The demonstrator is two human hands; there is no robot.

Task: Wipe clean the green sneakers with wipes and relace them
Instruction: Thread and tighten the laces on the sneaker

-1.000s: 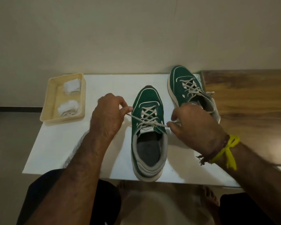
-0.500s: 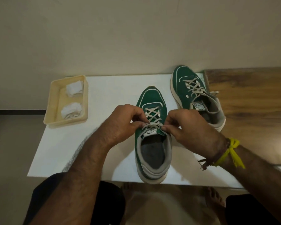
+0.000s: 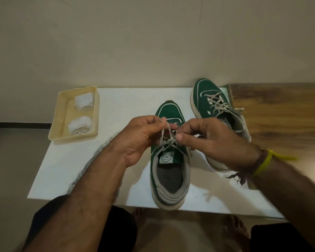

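A green sneaker point(image 3: 169, 180) with a grey collar stands on the white table point(image 3: 76, 171), heel toward me. Its pale lace point(image 3: 164, 138) is crossed above the tongue. My left hand point(image 3: 142, 139) pinches one lace end, lifted up. My right hand point(image 3: 211, 140) pinches the other end, and the two hands almost touch over the eyelets. The second green sneaker point(image 3: 213, 104), laced, lies behind my right hand at the table's far right, partly hidden by it.
A cream plastic tray point(image 3: 62, 113) with two white wipes point(image 3: 82, 101) sits at the table's far left. A wooden surface point(image 3: 280, 115) adjoins the table on the right. A wall stands right behind. My knees and bare feet are below the near edge.
My hands, first spread apart pulling the lace ends sideways, came together over the tongue and then rose, lifting the lace ends into a crossing above the eyelets.
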